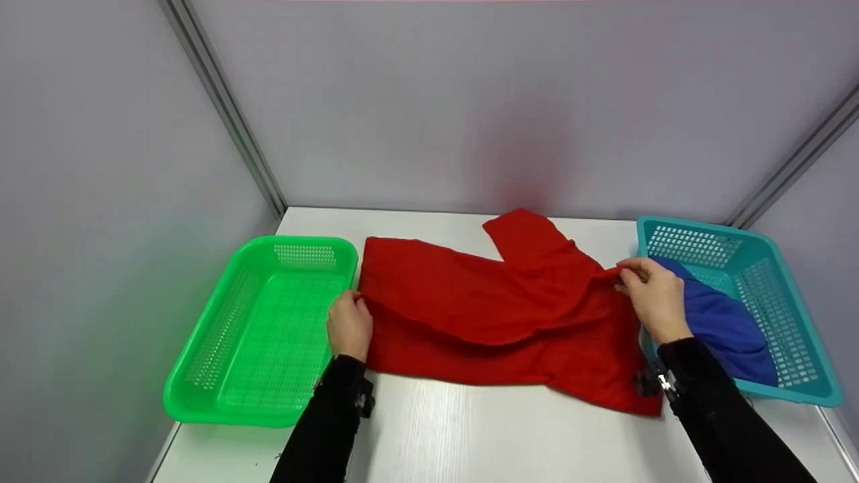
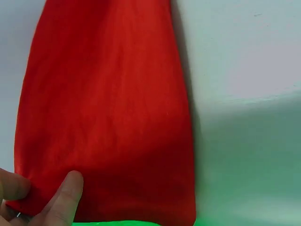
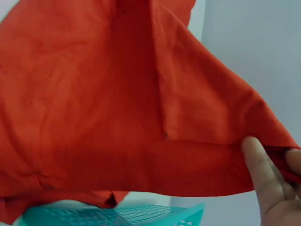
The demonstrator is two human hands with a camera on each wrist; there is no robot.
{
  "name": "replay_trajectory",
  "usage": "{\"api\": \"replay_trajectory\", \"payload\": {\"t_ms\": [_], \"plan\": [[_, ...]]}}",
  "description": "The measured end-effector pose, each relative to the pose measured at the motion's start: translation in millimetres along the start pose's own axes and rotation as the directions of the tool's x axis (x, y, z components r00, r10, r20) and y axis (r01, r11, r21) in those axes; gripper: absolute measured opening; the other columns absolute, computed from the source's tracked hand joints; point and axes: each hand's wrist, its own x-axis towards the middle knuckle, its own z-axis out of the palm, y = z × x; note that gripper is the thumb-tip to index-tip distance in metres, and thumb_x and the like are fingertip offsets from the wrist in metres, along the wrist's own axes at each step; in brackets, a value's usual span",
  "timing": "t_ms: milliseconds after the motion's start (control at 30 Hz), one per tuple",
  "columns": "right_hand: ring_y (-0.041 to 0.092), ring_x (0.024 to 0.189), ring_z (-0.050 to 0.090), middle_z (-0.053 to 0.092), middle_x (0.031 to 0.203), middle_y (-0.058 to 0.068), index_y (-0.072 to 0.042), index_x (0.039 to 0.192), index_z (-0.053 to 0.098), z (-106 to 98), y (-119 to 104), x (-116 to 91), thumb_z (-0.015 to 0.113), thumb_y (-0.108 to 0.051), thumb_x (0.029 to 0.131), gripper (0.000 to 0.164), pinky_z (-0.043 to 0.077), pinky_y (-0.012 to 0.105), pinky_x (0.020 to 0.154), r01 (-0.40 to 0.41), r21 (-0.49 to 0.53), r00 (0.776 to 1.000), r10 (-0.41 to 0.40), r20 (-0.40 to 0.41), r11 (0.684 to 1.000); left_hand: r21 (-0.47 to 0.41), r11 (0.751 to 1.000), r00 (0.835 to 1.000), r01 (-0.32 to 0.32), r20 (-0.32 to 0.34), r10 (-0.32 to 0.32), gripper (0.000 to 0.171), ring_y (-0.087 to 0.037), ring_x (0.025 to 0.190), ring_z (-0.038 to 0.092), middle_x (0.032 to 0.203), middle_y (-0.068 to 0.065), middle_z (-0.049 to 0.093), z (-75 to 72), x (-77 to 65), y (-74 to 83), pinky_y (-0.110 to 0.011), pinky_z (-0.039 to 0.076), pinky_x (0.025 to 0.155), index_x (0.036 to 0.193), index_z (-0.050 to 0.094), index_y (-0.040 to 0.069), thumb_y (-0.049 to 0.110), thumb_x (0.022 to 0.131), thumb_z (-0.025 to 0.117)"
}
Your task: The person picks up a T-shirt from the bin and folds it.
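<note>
A red short-sleeved shirt (image 1: pixel 463 288) lies sideways on the white table, one sleeve pointing to the back wall. A long raised fold runs across its body between the two hands. My left hand (image 1: pixel 349 327) pinches the hem end at the left, beside the green basket. At the right, my right hand (image 1: pixel 654 298) pinches the shirt's upper part between thumb and fingers, next to the teal basket. The left wrist view shows the thumb and a finger on a corner of the red cloth (image 2: pixel 113 108). In the right wrist view, fingers grip a folded edge (image 3: pixel 207 113).
On the left stands a green plastic basket (image 1: pixel 275 342) with nothing in it. A teal basket (image 1: pixel 698 227) at the right holds a crumpled blue cloth (image 1: pixel 728 329). Grey panels (image 1: pixel 416 100) enclose the table (image 1: pixel 456 436) at the back and both sides.
</note>
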Motion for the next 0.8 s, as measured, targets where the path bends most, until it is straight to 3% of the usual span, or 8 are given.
{"api": "replay_trajectory", "payload": {"t_ms": [100,200,333,400,500,600,700,800], "plan": [[0.035,0.146,0.041,0.034,0.164,0.020,-0.007,0.160,0.038,4,9,-2,0.056,-0.023,0.107,0.058,0.040,0.039,0.114,0.028,0.001,0.997,-0.028,0.078,1.000,-0.026,1.000,1.000,0.007,-0.027,-0.008,0.022,-0.044,0.112,0.063,0.125,-0.024,0.064,6.7,-0.3,1.0,-0.057,0.053,0.088,0.123,0.062,-0.004,0.002,0.103,0.054],[0.042,0.154,0.021,0.012,0.171,0.019,-0.008,0.164,0.026,11,20,-10,0.057,-0.019,0.106,0.067,0.025,0.060,0.119,0.092,-0.024,0.984,-0.087,0.156,0.995,-0.017,0.999,0.999,-0.042,-0.022,0.042,0.033,-0.044,0.121,0.057,0.148,-0.025,0.047,14.1,-7.0,0.0,-0.055,0.055,0.082,0.133,0.053,-0.005,-0.003,0.100,0.051],[0.047,0.147,0.035,0.036,0.161,0.025,0.001,0.150,0.050,27,36,-29,0.060,-0.007,0.102,0.050,0.031,0.063,0.115,0.205,-0.137,0.965,-0.177,0.193,0.969,0.059,0.984,0.981,-0.170,0.101,0.164,0.034,-0.042,0.133,0.050,0.158,-0.022,0.037,21.4,-21.1,-6.4,-0.052,0.057,0.082,0.130,0.058,-0.004,-0.006,0.096,0.053],[0.048,0.139,0.046,0.053,0.148,0.027,0.004,0.138,0.061,36,47,-40,0.062,-0.001,0.100,0.039,0.038,0.062,0.111,0.262,-0.201,0.950,-0.216,0.224,0.944,0.100,0.961,0.949,-0.260,0.211,0.235,0.027,-0.040,0.135,0.049,0.150,-0.020,0.048,23.5,-28.5,-11.8,-0.052,0.056,0.088,0.122,0.065,-0.001,-0.004,0.096,0.058],[0.048,0.129,0.057,0.066,0.131,0.026,0.003,0.125,0.070,50,65,-58,0.066,0.001,0.096,0.029,0.044,0.060,0.105,0.326,-0.298,0.926,-0.238,0.295,0.897,0.136,0.900,0.859,-0.414,0.384,0.338,0.019,-0.042,0.131,0.052,0.139,-0.018,0.058,25.9,-40.6,-24.0,-0.054,0.053,0.096,0.113,0.071,0.002,0.000,0.096,0.064],[0.050,0.133,0.052,0.062,0.137,0.026,0.002,0.131,0.067,60,85,-75,0.068,-0.009,0.098,0.035,0.039,0.064,0.109,0.347,-0.381,0.896,-0.183,0.405,0.857,0.176,0.842,0.781,-0.509,0.506,0.367,0.027,-0.046,0.133,0.051,0.143,-0.019,0.057,24.9,-52.5,-36.5,-0.057,0.050,0.101,0.125,0.070,0.003,0.004,0.097,0.066],[0.053,0.145,0.034,0.046,0.155,0.025,-0.004,0.148,0.054,64,103,-89,0.067,-0.026,0.101,0.054,0.022,0.071,0.115,0.326,-0.436,0.869,-0.084,0.488,0.839,0.241,0.807,0.760,-0.540,0.553,0.343,0.040,-0.052,0.135,0.048,0.148,-0.021,0.053,18.8,-64.3,-45.0,-0.061,0.049,0.102,0.137,0.064,0.005,0.006,0.097,0.067],[0.054,0.150,0.022,0.033,0.164,0.021,-0.012,0.156,0.046,63,117,-97,0.066,-0.036,0.101,0.064,0.009,0.078,0.113,0.309,-0.495,0.879,-0.045,0.474,0.812,0.302,0.788,0.767,-0.536,0.563,0.306,0.046,-0.057,0.134,0.047,0.149,-0.021,0.052,11.5,-72.7,-48.4,-0.064,0.047,0.102,0.141,0.062,0.007,0.009,0.096,0.068]]}}
